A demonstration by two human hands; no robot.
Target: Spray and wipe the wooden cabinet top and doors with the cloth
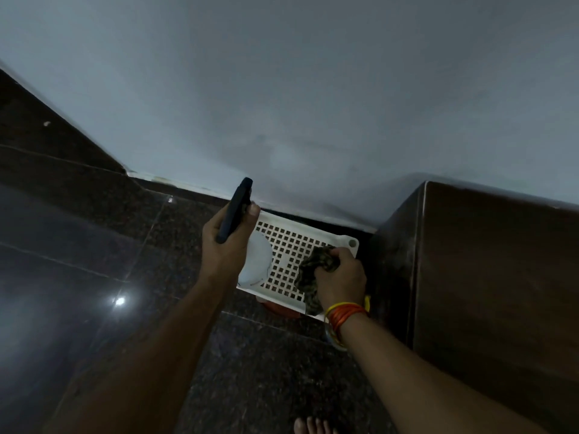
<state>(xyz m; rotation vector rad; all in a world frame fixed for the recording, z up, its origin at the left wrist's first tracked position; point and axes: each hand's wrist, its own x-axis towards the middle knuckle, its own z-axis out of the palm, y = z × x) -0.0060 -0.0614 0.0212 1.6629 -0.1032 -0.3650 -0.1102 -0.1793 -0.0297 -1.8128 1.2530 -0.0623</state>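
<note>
- Your left hand (224, 242) holds a phone (235, 209) in a dark, matt case.
- Your right hand (340, 278) bunches a soft, crumpled cloth (313, 274), dark and mottled.
- The tray (300, 242) under your hands looks like white plastic, pierced with square holes.
- The cabinet (488, 277) is dark brown wood with a dull sheen.
- The floor (94, 245) is dark speckled stone, polished and glossy.
- The wall (313, 89) is matt and smooth.

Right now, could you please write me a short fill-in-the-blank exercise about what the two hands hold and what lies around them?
1. The right hand has a grip on a crumpled ____.
2. The left hand holds a dark ____.
3. The white basket with square holes stands on the floor against the ____.
4. The brown cabinet is on the person's ____ side.

Missing words: cloth; phone; wall; right
</note>
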